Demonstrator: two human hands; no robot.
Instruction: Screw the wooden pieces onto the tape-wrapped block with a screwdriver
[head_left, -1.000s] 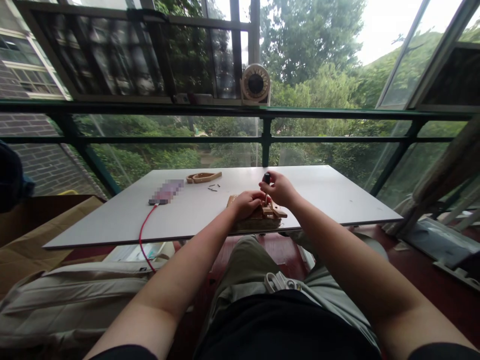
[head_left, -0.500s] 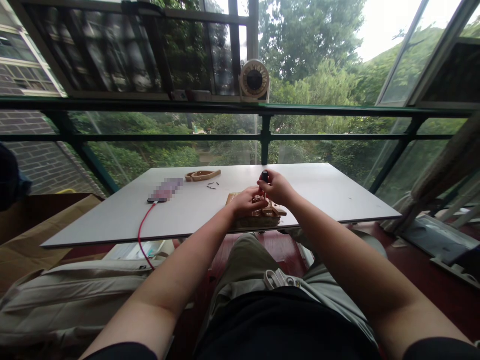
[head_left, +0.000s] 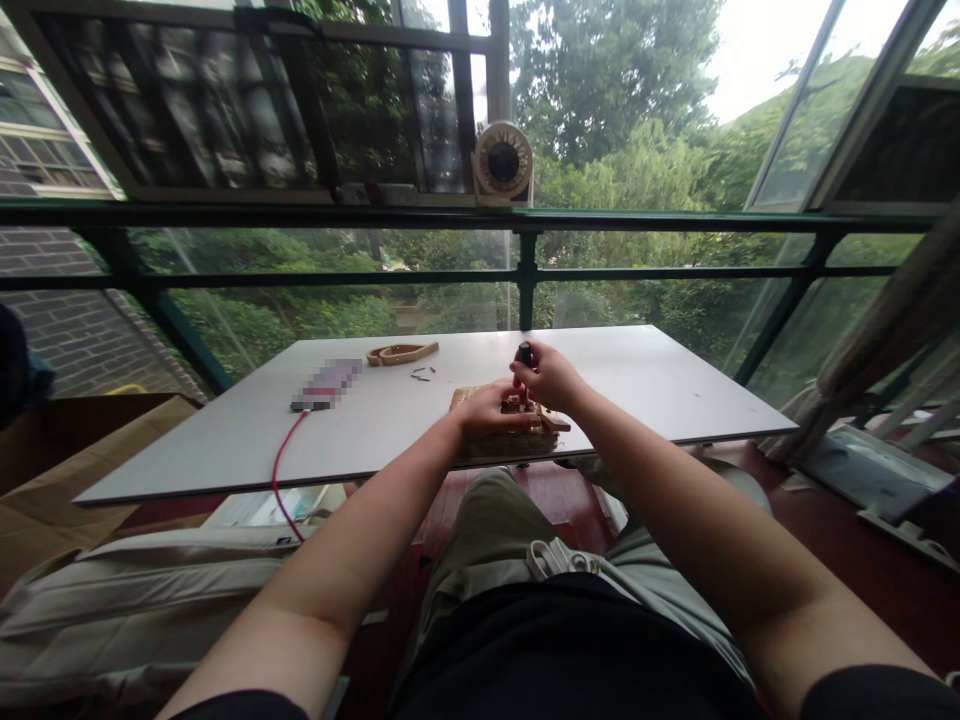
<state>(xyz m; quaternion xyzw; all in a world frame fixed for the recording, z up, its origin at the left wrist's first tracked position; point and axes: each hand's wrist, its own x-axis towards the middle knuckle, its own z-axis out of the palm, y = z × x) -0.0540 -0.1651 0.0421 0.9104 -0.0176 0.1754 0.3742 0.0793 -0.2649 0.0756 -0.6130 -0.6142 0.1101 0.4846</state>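
My right hand (head_left: 553,374) is closed around the dark handle of what looks like a screwdriver (head_left: 525,352), held upright with its tip pointing down. Under it, a small carved wooden piece (head_left: 553,422) rests on a thick wooden block (head_left: 510,443) near the table's front edge. My left hand (head_left: 489,408) lies over the left of the block, thumb and fingers gripping the wooden piece around the spot where the tool comes down. The tool's tip is too small to make out.
On the white table (head_left: 375,440) lie a curved wooden part (head_left: 403,353), several small dark bits (head_left: 421,375) and a blurred-out phone (head_left: 328,384) with a red cable (head_left: 276,470). A round fan (head_left: 503,163) stands on the green railing (head_left: 637,222). A cardboard box (head_left: 82,430) is at left.
The view has shifted slightly. My left fingers have drawn in a little around the wooden piece, while my right hand keeps the tool upright in nearly the same place.
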